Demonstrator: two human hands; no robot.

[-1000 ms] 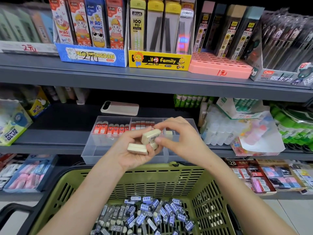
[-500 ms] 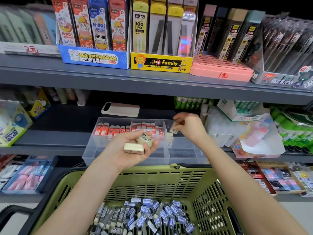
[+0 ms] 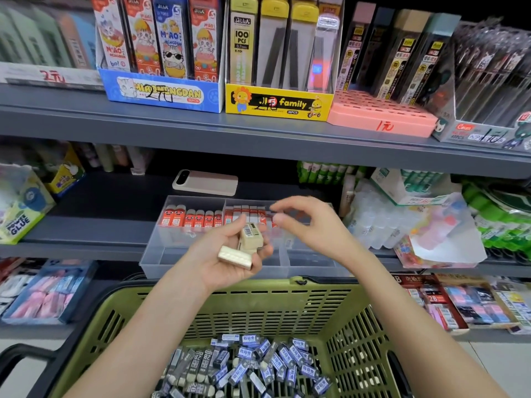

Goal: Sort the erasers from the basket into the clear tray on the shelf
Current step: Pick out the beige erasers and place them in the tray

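The right hand [image 3: 311,229] is blurred at its fingertips and hides the right end of the row of red erasers [image 3: 198,219] in the clear tray [image 3: 161,254]. The left hand [image 3: 209,254] covers the undersides of the cream erasers [image 3: 250,238] it holds; their label print is too small to read. The basket [image 3: 258,300] and its grey erasers [image 3: 244,366] are cut off by the bottom edge, and the packets [image 3: 34,38] at far left are blurred

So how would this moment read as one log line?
left hand: holds cream erasers | right hand: empty, near clear tray | basket: sleeved erasers inside
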